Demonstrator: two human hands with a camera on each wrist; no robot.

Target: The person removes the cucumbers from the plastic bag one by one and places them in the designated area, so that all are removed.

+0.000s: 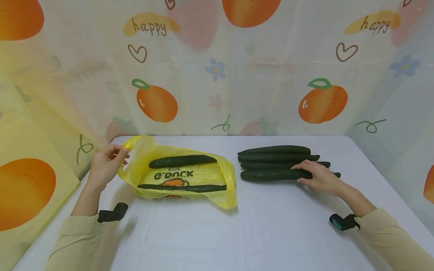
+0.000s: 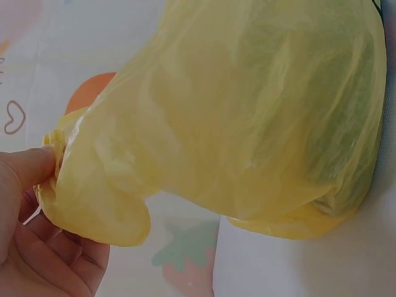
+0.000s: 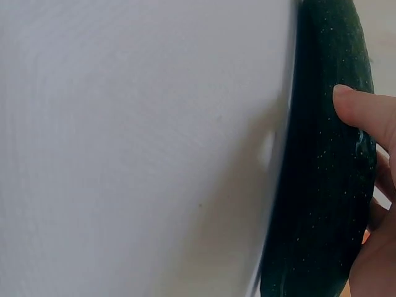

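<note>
My left hand (image 1: 106, 163) pinches the handle of a yellow plastic bag (image 1: 200, 173) between thumb and fingers, raised at the bag's left end; the left wrist view shows the thumb on the bunched plastic (image 2: 57, 145). Inside the bag lie two dark green cucumbers, one at the back (image 1: 183, 161) and one along the front (image 1: 183, 187), partly hidden by plastic. To the right, several more cucumbers lie side by side on the white table. My right hand (image 1: 318, 176) grips the nearest cucumber (image 1: 271, 175) near its right end, with the thumb on its near side (image 3: 322, 161).
The white table (image 1: 217, 233) ends at the back against a hanging cloth (image 1: 251, 82) printed with oranges and hearts. Behind the gripped cucumber, other cucumbers (image 1: 278, 158) lie close together. A black wrist camera (image 1: 113, 213) sits at the left cuff, another (image 1: 343, 222) at the right.
</note>
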